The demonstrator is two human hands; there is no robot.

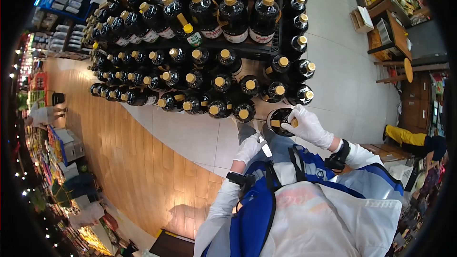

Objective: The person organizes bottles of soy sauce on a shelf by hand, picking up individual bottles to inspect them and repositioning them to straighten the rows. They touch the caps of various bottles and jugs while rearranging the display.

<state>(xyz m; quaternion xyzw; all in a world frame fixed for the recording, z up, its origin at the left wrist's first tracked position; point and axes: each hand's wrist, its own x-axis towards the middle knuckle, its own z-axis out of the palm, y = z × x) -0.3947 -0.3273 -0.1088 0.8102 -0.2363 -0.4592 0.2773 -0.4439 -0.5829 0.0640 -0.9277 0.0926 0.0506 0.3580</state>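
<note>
My right hand [310, 126], in a white glove, is closed around the neck and gold cap of a dark bottle [277, 120]. This bottle is at the near right end of the rows, just in front of my legs. My left hand [248, 148], gloved too, is closed on a small white strip [265, 148], whose material I cannot make out. It is lower and to the left of the bottle, apart from it. Close beyond my hands stand several similar dark bottles with gold caps, the nearest being a bottle [244, 110].
Larger dark bottles [235, 19] stand on a raised black crate [275, 43] behind the front rows. One small bottle [193, 35] has a yellow cap. A wooden stool [397, 70] is at the right. A person in yellow [404, 135] bends at far right; another person [43, 114] is far left.
</note>
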